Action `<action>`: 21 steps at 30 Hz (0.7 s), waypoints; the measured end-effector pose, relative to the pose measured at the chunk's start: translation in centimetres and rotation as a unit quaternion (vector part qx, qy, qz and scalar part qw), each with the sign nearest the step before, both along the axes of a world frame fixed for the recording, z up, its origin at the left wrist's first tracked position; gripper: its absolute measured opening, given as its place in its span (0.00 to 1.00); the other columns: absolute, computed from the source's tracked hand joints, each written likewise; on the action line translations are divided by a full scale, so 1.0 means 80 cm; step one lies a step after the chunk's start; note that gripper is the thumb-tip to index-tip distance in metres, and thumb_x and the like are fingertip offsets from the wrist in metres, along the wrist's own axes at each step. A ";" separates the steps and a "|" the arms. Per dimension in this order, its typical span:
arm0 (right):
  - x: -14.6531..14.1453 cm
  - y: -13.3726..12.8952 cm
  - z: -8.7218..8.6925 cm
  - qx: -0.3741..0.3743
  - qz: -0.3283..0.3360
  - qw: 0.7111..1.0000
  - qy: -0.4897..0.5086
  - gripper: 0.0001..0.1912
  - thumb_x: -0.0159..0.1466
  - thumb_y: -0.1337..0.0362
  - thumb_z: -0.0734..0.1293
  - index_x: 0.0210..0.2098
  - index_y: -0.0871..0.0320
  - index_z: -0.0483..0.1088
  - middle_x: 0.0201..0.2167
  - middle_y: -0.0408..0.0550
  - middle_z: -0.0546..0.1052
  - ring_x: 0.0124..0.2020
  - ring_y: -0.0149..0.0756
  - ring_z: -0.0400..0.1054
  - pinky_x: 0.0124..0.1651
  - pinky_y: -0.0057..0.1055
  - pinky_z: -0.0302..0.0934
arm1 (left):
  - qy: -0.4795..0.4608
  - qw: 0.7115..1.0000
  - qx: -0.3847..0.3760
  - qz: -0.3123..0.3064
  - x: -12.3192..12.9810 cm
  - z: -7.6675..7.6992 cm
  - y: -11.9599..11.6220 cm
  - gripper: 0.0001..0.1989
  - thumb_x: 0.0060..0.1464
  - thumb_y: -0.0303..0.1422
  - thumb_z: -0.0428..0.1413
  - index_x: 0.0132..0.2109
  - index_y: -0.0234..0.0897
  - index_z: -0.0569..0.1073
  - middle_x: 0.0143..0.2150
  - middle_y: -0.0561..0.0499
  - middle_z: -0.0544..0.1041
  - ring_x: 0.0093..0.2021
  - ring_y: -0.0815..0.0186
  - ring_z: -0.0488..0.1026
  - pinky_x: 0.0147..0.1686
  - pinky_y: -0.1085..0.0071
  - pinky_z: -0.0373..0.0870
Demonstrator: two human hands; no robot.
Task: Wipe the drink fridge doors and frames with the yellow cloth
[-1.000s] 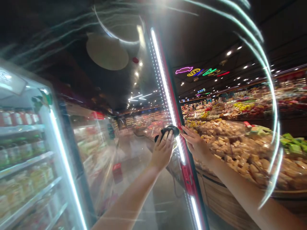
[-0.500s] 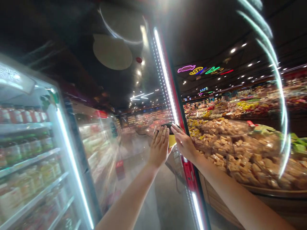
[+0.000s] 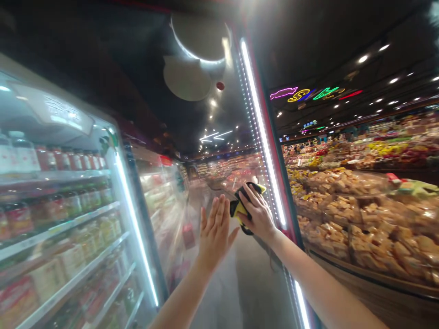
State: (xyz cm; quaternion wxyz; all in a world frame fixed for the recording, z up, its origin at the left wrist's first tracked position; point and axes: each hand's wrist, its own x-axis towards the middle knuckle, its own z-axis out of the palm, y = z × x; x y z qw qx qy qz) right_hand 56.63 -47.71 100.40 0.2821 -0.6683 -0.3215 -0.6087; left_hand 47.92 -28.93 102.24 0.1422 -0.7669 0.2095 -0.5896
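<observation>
A glass fridge door (image 3: 222, 278) with a bright light strip stands swung out in front of me. My right hand (image 3: 259, 212) presses a folded black-and-yellow cloth (image 3: 245, 227) flat against the glass, close to the light strip, fingers over the cloth. To its left, my left hand (image 3: 214, 230) is open, palm toward the glass, fingers stretched and thumb apart. It holds nothing and appears to rest on the pane. The hands are a short gap apart. Whether the cloth is one piece or layered cannot be told.
On the left, a lit fridge holds bottles and cartons on several shelves (image 3: 68, 224). Beyond the door's right edge, a counter (image 3: 377, 278) carries heaps of wrapped goods (image 3: 384, 228). Neon signs (image 3: 322, 93) hang overhead. A round pale sticker (image 3: 188, 78) is high on the glass.
My left hand has come off the cloth and moved left, fingers now spread. My right hand has slid over the cloth and holds it alone. The view has shifted left.
</observation>
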 end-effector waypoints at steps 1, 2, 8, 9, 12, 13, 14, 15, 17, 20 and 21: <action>0.002 -0.008 -0.006 -0.014 -0.017 1.000 -0.010 0.29 0.71 0.58 0.65 0.70 0.50 0.63 0.71 0.55 0.64 0.73 0.55 0.55 0.69 0.59 0.59 | 0.004 1.000 -0.003 -0.001 -0.010 -0.004 0.011 0.42 0.68 0.46 0.51 0.77 0.32 0.40 0.75 0.40 0.58 0.77 0.55 0.50 0.76 0.53 0.31; 0.005 -0.016 -0.008 0.001 -0.031 0.999 -0.018 0.25 0.72 0.60 0.64 0.67 0.49 0.66 0.70 0.54 0.65 0.72 0.55 0.57 0.68 0.59 0.61 | 0.008 1.000 -0.007 -0.002 -0.019 -0.007 0.023 0.42 0.68 0.47 0.51 0.77 0.34 0.41 0.75 0.41 0.58 0.77 0.55 0.51 0.76 0.53 0.32; 0.016 0.016 0.024 0.199 -0.062 0.978 -0.008 0.22 0.73 0.61 0.59 0.62 0.51 0.72 0.68 0.58 0.64 0.67 0.54 0.62 0.65 0.58 0.63 | 0.021 0.999 -0.041 0.016 -0.057 -0.016 0.069 0.42 0.68 0.39 0.53 0.78 0.37 0.39 0.76 0.39 0.56 0.77 0.52 0.48 0.76 0.47 0.34; 0.012 0.028 0.025 0.195 -0.074 0.978 -0.003 0.23 0.72 0.60 0.60 0.64 0.51 0.70 0.69 0.58 0.63 0.68 0.55 0.60 0.66 0.59 0.61 | 0.023 0.999 -0.045 0.017 -0.061 -0.017 0.073 0.42 0.68 0.38 0.53 0.78 0.37 0.39 0.76 0.39 0.56 0.77 0.51 0.47 0.75 0.46 0.34; -0.004 0.040 0.002 0.089 -0.090 0.992 0.014 0.29 0.69 0.56 0.65 0.68 0.49 0.65 0.72 0.56 0.58 0.71 0.57 0.54 0.70 0.59 0.56 | 0.030 0.998 -0.050 0.022 -0.074 -0.021 0.084 0.42 0.68 0.37 0.53 0.78 0.37 0.38 0.76 0.38 0.55 0.78 0.51 0.45 0.75 0.45 0.35; -0.006 0.034 -0.011 0.046 -0.090 0.995 0.014 0.29 0.68 0.56 0.66 0.68 0.49 0.65 0.73 0.55 0.57 0.72 0.57 0.53 0.71 0.58 0.55 | 0.031 0.998 -0.050 0.023 -0.080 -0.023 0.089 0.42 0.68 0.37 0.54 0.78 0.37 0.39 0.76 0.39 0.55 0.78 0.51 0.45 0.75 0.46 0.35; -0.007 0.024 -0.025 0.015 -0.091 0.996 0.014 0.29 0.68 0.57 0.66 0.68 0.48 0.66 0.73 0.54 0.58 0.72 0.56 0.53 0.71 0.58 0.54 | 0.032 0.998 -0.050 0.024 -0.086 -0.026 0.095 0.42 0.68 0.37 0.54 0.78 0.37 0.39 0.76 0.39 0.55 0.78 0.52 0.44 0.75 0.46 0.35; -0.005 0.013 -0.036 -0.001 -0.093 0.996 0.012 0.27 0.68 0.59 0.65 0.67 0.48 0.66 0.72 0.54 0.58 0.72 0.56 0.53 0.71 0.58 0.54 | 0.033 0.998 -0.049 0.025 -0.091 -0.028 0.103 0.41 0.68 0.37 0.53 0.78 0.37 0.39 0.76 0.39 0.55 0.78 0.52 0.44 0.76 0.47 0.35; 0.003 -0.004 -0.046 0.051 -0.101 0.994 0.014 0.28 0.69 0.63 0.64 0.68 0.49 0.65 0.73 0.55 0.57 0.72 0.56 0.55 0.69 0.59 0.57 | 0.034 0.998 -0.050 0.028 -0.101 -0.032 0.119 0.41 0.68 0.36 0.53 0.78 0.38 0.40 0.76 0.40 0.56 0.78 0.53 0.44 0.76 0.47 0.36; 0.009 0.014 -0.024 0.165 -0.114 0.980 0.011 0.30 0.68 0.63 0.63 0.69 0.50 0.63 0.73 0.56 0.55 0.70 0.58 0.56 0.66 0.61 0.60 | 0.038 0.997 -0.062 0.032 -0.109 -0.033 0.141 0.40 0.68 0.36 0.53 0.78 0.39 0.40 0.77 0.40 0.54 0.78 0.52 0.44 0.76 0.46 0.37; 0.005 0.031 -0.011 0.184 -0.119 0.976 0.009 0.30 0.68 0.61 0.63 0.69 0.49 0.63 0.73 0.56 0.55 0.70 0.58 0.56 0.66 0.62 0.59 | 0.040 0.996 -0.068 0.031 -0.110 -0.033 0.145 0.40 0.68 0.36 0.53 0.78 0.40 0.40 0.77 0.40 0.53 0.78 0.51 0.43 0.75 0.45 0.37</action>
